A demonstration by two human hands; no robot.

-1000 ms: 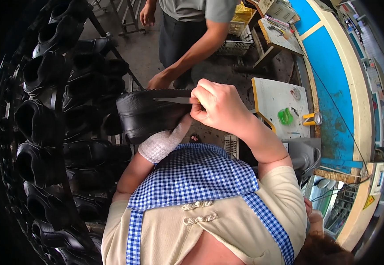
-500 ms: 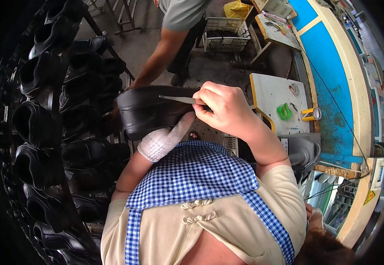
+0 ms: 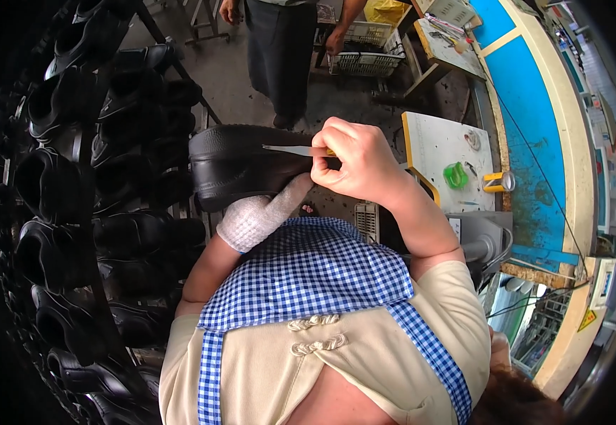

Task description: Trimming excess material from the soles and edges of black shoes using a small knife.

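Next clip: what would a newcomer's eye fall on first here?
The black shoe held up at the centre, propped from below by the gloved left hand while the bare right hand lays a thin metal blade against it. Next, the rack of black shoes filling the left side, and another person standing at top.
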